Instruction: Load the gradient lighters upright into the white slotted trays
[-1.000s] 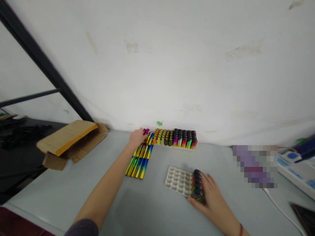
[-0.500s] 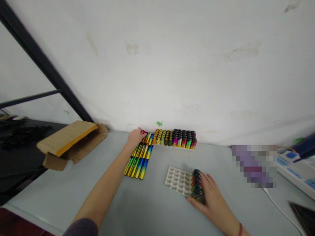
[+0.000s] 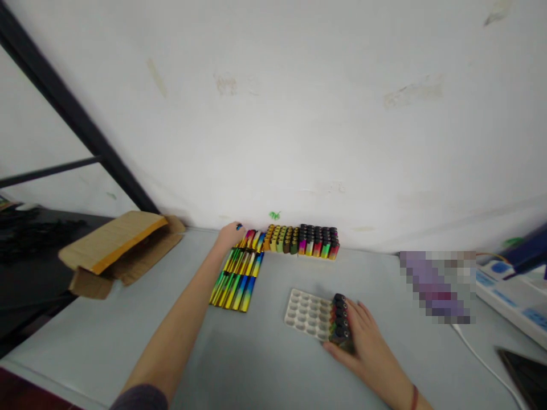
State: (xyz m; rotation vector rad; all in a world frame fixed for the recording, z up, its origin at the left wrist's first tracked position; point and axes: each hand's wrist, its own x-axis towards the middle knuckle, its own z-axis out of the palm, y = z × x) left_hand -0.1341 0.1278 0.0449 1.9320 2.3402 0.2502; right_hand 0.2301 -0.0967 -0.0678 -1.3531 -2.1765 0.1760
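Tabletop (image 3: 256, 359), lower frame; step in hand, apparently, arranging lighters. Right hand (image 3: 365, 339), lower right, half-curled beside the white tray (image 3: 308, 310), clasping black-capped lighters (image 3: 341, 316). Left hand (image 3: 228, 236), left of centre, nearly closed near shiny lighters (image 3: 239, 290); its hold on a small dark item (image 3: 239, 226) is unclear. Next, likely, a fine pinch.

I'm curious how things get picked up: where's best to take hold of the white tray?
Likely the left rim of the white tray, approached from the left: that edge shows uncovered, beside bare wells, while black-topped lighters and the right hand take up the right end.
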